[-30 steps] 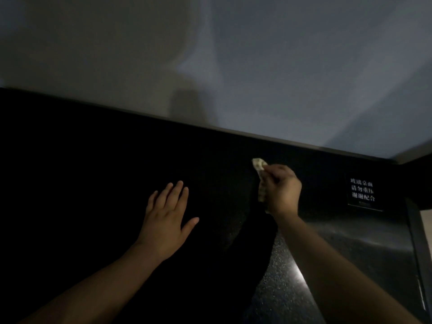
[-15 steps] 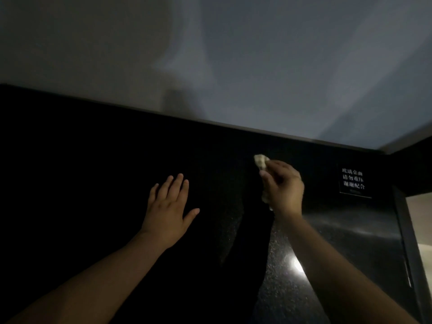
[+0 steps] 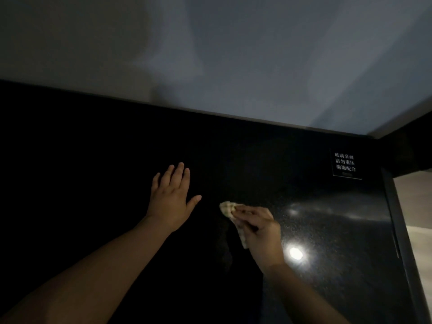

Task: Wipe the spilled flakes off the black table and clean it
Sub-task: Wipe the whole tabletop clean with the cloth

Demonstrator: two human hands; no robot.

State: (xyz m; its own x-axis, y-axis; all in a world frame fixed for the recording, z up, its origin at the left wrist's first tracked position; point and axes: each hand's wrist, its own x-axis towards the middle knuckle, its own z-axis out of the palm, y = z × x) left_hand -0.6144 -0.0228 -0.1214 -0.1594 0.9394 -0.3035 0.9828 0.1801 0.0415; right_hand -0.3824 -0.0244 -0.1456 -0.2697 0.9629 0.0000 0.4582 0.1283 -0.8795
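On my feed, the left hand [image 3: 171, 202] and right hand [image 3: 259, 232] are both bare and broad, with short rounded fingers. The left forearm [image 3: 93, 272] and right forearm [image 3: 311, 298] are bare and sturdy from the wrist toward the near side of the black table [image 3: 93, 160]. Dim light hides finer detail.

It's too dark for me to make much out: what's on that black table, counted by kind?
Hands: 2, left hand and right hand
Cloth: 1
Sign: 1
Total: 4
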